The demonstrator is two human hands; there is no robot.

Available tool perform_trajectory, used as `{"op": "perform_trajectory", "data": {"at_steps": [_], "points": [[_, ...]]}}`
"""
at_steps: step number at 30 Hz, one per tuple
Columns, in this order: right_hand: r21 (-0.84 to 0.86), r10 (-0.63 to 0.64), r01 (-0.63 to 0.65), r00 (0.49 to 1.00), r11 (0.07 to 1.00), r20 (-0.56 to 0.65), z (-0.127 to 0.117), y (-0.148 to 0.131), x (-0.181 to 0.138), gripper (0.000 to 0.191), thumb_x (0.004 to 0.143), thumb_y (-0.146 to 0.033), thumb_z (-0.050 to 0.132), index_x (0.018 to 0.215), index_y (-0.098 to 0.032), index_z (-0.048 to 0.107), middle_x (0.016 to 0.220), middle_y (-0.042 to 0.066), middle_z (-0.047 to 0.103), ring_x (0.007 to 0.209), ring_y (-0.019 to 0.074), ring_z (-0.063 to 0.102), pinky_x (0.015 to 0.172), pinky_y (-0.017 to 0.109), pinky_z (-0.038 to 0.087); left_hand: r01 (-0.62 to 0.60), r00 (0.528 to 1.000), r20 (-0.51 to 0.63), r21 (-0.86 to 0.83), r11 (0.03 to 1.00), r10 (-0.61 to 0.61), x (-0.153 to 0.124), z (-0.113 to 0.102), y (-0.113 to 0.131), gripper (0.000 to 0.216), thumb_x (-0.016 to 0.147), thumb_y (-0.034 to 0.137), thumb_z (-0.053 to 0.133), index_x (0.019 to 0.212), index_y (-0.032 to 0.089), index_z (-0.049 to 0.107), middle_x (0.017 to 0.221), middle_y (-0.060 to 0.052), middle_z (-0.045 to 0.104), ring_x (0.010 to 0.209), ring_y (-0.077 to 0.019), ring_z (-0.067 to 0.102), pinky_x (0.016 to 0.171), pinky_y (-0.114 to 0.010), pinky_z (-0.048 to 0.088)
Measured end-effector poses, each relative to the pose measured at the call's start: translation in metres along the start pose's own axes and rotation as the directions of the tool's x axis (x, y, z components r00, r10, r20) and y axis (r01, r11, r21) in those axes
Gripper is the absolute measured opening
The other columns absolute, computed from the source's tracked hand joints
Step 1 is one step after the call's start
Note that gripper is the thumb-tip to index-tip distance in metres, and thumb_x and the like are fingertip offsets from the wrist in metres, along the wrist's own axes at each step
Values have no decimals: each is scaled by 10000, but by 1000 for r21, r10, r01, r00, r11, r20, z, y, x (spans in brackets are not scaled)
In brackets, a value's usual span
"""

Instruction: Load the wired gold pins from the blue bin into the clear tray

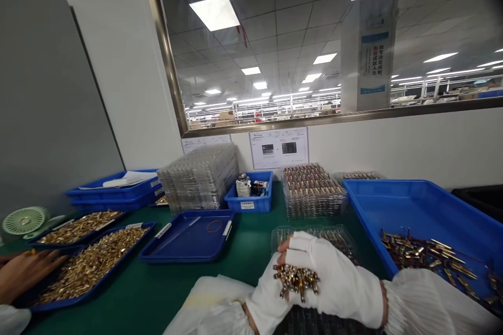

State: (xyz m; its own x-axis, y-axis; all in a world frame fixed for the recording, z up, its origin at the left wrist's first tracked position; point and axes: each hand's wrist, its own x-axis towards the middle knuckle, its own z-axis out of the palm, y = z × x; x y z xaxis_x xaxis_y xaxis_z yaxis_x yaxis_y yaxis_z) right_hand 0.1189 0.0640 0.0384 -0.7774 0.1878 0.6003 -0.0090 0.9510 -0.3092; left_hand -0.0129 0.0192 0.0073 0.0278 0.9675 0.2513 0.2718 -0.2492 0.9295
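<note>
My left hand (268, 296) and my right hand (334, 280), both in white gloves with bare fingertips, are cupped against each other. Between them lies a heap of small shiny gold and silver metal pins (297, 280). The right hand's fingers are curled over toward the left hand, and the left fingers are partly hidden. Just behind the hands, a clear plastic tray (348, 243) holds rows of similar pieces. Below the hands, the dark slots of another tray (326, 323) show in part.
A big blue bin (416, 196) with longer metal pins stands at the right. Behind are stacked filled trays (314, 193), a small blue box (251, 204) and stacked clear trays (200, 175). At left, a co-worker's hand (29, 272) touches a tray of gold parts (94, 259), near a blue tray (184, 238).
</note>
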Motion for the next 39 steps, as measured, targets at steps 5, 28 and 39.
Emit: {"op": "perform_trajectory", "data": {"at_steps": [5, 28, 39], "points": [[126, 107, -108, 994, 986, 18, 2, 5, -2, 418, 605, -293, 614, 1008, -217, 532, 1005, 56, 490, 951, 174, 440, 830, 287, 370, 52, 989, -129, -177, 983, -76, 6, 2, -3, 68, 592, 231, 585, 606, 166, 574, 623, -32, 548, 655, -161, 499, 636, -264, 405], [709, 660, -501, 748, 495, 68, 13, 19, -3, 659, 677, -397, 540, 1241, -252, 231, 969, 37, 505, 487, 82, 504, 419, 219, 418, 432, 895, 324, -462, 775, -306, 8, 11, -5, 265, 691, 423, 469, 756, 167, 461, 544, 42, 482, 291, -28, 283, 313, -190, 184], [893, 713, -405, 684, 194, 155, 7, 26, 2, 435, 782, -461, 326, 1043, -157, 496, 855, 62, 575, 661, 134, 527, 636, 281, 421, 422, 907, 280, -620, 661, -316, 14, 7, -10, 254, 708, 404, 473, 773, 168, 407, 569, 68, 408, 336, -10, 283, 355, -182, 183]]}}
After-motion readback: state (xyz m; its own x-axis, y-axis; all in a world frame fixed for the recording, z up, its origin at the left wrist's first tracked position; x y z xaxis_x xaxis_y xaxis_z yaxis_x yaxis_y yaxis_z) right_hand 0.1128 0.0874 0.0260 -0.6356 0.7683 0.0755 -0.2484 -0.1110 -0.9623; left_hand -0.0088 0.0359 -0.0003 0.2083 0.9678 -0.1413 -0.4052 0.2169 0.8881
